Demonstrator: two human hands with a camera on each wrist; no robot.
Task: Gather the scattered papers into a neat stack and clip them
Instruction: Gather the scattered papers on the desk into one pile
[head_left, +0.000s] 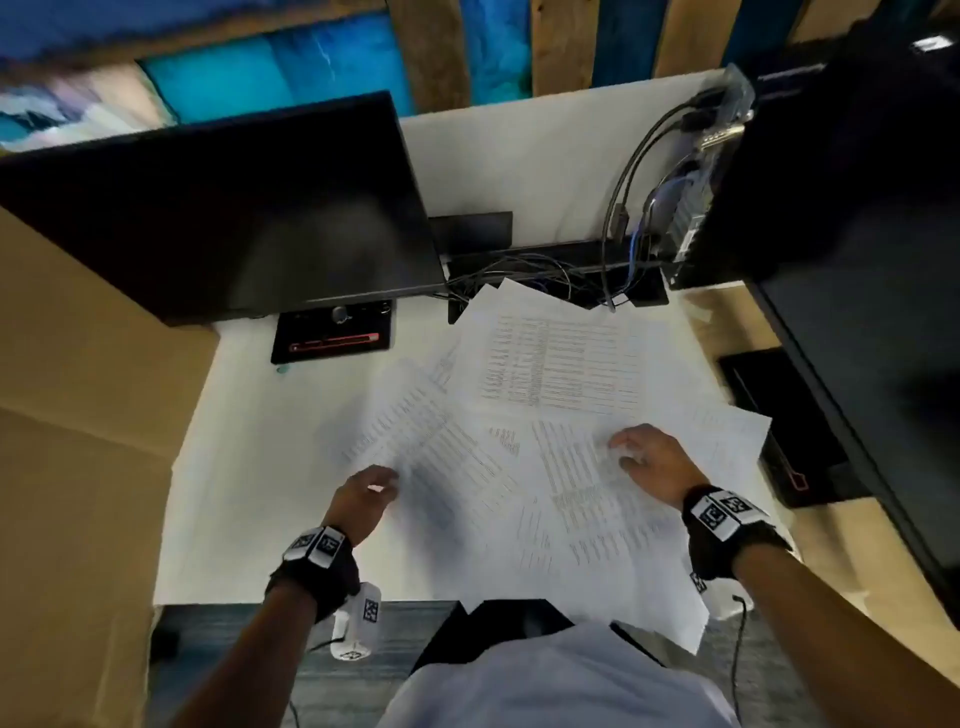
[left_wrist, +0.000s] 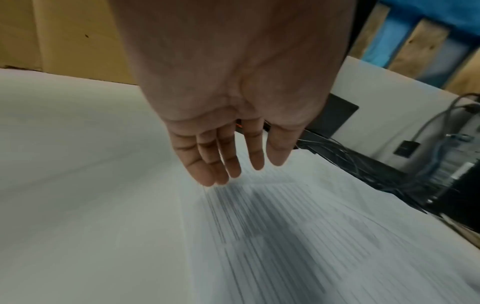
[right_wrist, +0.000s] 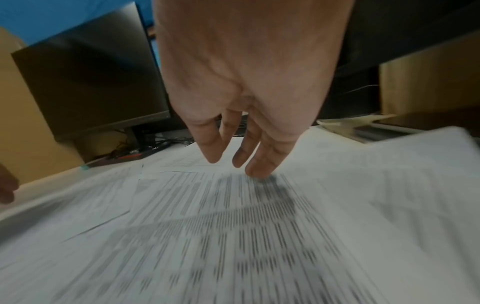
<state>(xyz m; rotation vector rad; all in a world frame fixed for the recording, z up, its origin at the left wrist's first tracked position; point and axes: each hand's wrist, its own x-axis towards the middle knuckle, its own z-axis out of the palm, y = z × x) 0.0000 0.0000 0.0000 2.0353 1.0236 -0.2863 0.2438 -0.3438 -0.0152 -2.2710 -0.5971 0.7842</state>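
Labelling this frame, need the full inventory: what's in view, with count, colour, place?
papers: several, exact count unclear, white printed, fanned overlapping across desk centre and right
desk: one, white
monitor: one, black, far left, screen dark
monitor base: one, black with red strip, under monitor
cables: several, dark, far edge
cardboard: tan, left of desk
clip: none visible
left hand: open, at left edge of papers
right hand: open, fingers on papers

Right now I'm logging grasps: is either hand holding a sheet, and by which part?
Nothing is held. The left hand hangs open at the papers' left edge; the right hand has straight fingers, one fingertip touching a printed sheet.
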